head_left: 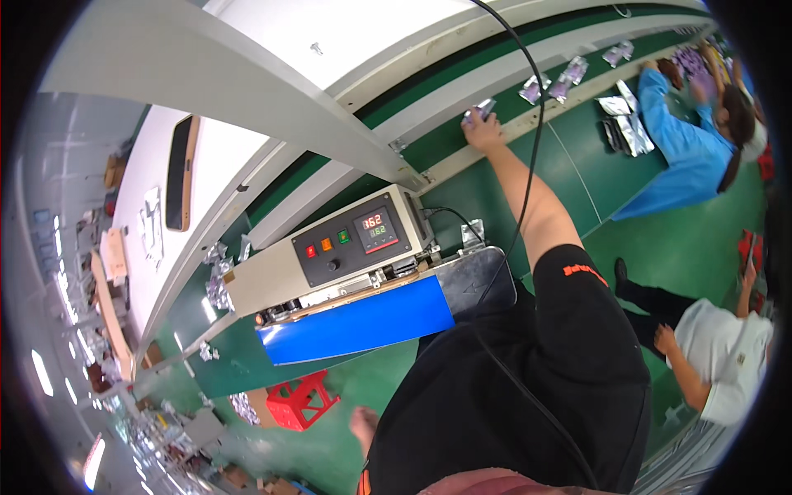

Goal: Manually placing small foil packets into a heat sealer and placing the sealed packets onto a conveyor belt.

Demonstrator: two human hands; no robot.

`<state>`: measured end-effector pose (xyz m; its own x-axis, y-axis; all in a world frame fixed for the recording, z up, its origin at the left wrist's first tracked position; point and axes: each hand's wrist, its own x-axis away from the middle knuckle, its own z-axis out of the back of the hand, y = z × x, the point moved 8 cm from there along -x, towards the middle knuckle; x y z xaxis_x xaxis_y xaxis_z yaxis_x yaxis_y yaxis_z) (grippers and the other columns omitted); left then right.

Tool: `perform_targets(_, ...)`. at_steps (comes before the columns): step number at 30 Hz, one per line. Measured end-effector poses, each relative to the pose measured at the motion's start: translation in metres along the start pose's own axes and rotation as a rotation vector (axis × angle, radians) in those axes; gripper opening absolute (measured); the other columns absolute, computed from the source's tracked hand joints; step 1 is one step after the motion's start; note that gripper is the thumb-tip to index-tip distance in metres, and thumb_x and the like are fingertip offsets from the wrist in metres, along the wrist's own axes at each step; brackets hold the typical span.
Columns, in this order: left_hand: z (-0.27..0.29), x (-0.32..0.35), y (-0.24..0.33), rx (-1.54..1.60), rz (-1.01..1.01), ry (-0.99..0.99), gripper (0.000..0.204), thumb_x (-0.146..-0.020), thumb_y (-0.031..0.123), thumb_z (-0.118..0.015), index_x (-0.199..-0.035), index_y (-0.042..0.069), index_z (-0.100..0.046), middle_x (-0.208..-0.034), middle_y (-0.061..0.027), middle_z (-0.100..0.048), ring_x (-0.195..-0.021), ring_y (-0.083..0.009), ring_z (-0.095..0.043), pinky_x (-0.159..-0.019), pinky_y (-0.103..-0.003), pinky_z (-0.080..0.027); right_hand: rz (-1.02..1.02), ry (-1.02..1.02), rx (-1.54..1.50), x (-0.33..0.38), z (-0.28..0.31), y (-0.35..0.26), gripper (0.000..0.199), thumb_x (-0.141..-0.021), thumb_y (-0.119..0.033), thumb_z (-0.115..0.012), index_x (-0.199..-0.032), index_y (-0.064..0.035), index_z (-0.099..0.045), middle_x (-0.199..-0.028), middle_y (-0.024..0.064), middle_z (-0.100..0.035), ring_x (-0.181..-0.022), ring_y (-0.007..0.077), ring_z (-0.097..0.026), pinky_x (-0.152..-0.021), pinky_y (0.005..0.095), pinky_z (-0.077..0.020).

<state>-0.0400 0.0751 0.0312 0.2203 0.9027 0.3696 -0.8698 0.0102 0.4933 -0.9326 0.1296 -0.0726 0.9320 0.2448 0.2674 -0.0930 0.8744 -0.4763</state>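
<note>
My right arm reaches forward over the green bench, and my right hand point(483, 132) is closed on a small silver foil pouch point(479, 110) on the green belt strip. My left hand point(364, 424) hangs low at my left side, away from the bench. It is small and blurred, so its fingers cannot be made out. Between my hands stands a band sealing machine point(276, 272) with a dark control panel point(352, 240), a lit display and a blue guard point(359, 322). Another foil pouch point(473, 233) lies at the machine's right end, by its metal plate point(474, 280).
Several foil pouches point(567, 80) lie along the belt to the right. A black cable point(538, 124) hangs across my right arm. A phone point(181, 173) rests on the white shelf. Co-workers in blue point(681, 153) and white point(726, 355) are at right. A red stool point(299, 402) stands on the floor.
</note>
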Motion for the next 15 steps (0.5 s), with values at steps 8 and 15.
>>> perform_targets(8,-0.15,0.125,0.008,0.424,0.366,-0.14,0.021,-0.092,0.02,-0.059,-0.098,0.001,-0.064,-0.08,-0.0018,-0.063,-0.073,-0.0176,-0.06,-0.072,-0.029,-0.05,0.105,0.055,0.104,-0.016,-0.015,-0.002,0.034,-0.088,-0.027,-0.057,-0.121,-0.0204,-0.06,-0.125,0.0203,-0.051,-0.114,0.0375,-0.051,-0.099,0.0469,-0.0419)
perform_targets(15,-0.071,0.006,0.254,0.672,-0.102,-0.073,0.022,-0.092,0.011,-0.063,-0.109,-0.003,-0.063,-0.094,-0.0051,-0.066,-0.085,-0.0104,-0.061,-0.078,-0.025,-0.05,0.176,0.122,-0.956,0.136,0.054,0.015,0.052,-0.084,-0.002,-0.063,-0.128,0.0049,-0.038,-0.103,0.0119,-0.059,-0.092,0.0164,-0.058,-0.081,0.0289,-0.0484)
